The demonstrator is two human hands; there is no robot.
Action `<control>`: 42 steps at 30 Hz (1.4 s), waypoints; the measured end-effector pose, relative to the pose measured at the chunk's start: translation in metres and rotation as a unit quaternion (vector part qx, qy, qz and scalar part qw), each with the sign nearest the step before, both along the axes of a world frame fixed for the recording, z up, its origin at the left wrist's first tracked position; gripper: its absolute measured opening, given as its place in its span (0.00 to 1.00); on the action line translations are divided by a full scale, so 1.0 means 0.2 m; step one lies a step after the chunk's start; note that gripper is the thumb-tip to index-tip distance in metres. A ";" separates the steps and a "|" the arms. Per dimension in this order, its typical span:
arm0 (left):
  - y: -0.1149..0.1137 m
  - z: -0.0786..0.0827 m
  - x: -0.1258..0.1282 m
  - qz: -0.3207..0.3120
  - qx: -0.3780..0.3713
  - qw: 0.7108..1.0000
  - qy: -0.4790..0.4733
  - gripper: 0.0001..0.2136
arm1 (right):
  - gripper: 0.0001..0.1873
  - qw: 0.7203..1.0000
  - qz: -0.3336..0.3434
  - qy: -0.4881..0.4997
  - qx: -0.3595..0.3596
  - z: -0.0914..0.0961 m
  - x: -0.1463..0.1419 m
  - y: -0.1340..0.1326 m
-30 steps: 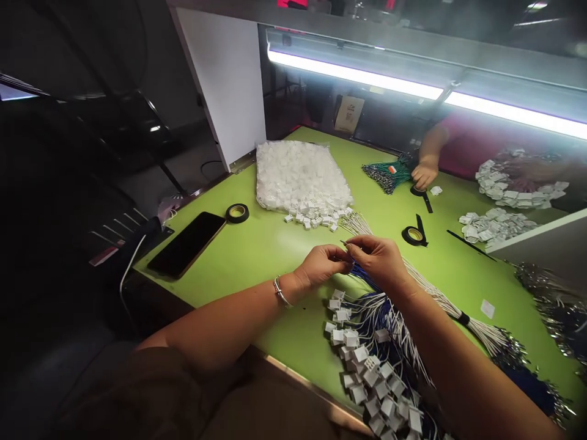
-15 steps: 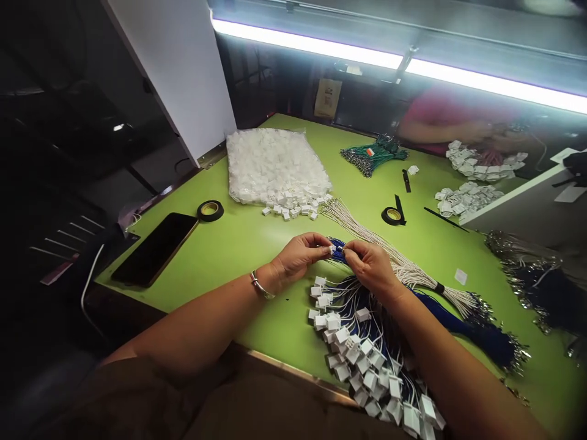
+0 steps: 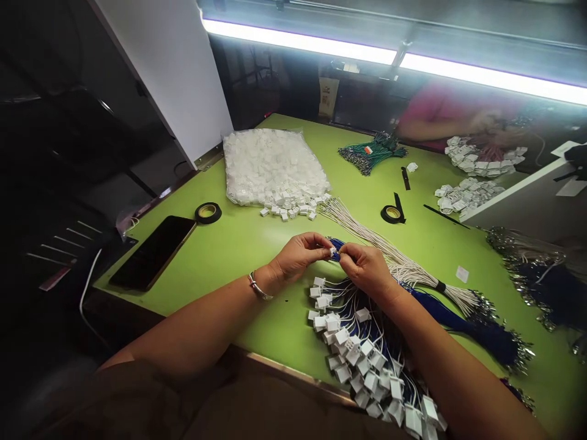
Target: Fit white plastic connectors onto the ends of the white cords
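My left hand (image 3: 300,255) pinches a small white plastic connector (image 3: 332,251) above the green table (image 3: 243,244). My right hand (image 3: 364,267) meets it from the right, its fingers closed on a thin wire end pressed against that connector. Just below both hands lies a heap of finished wires with white connectors (image 3: 362,354). A bundle of white wires (image 3: 389,253) and a bundle of blue wires (image 3: 458,321) run off to the right behind my right hand.
A clear bag of white connectors (image 3: 270,165) with loose ones spilling out lies at the back left. A black phone (image 3: 153,252) and two tape rolls (image 3: 208,212) (image 3: 391,213) rest on the table. A green wire bundle (image 3: 371,153) and another person's connector piles (image 3: 468,195) are beyond.
The view tilted down and leftward. My hands dropped closer to the table; the connector is now between my fingertips and the right hand has closed in on it.
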State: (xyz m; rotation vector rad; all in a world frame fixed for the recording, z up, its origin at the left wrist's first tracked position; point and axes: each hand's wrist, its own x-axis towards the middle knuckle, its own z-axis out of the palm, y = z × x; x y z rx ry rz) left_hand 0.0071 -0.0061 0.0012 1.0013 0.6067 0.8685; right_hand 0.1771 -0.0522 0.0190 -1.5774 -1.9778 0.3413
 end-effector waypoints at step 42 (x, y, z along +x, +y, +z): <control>-0.02 -0.01 0.04 0.002 0.127 0.978 0.165 0.03 | 0.09 0.991 -0.043 0.085 -0.097 -0.02 0.01 -0.01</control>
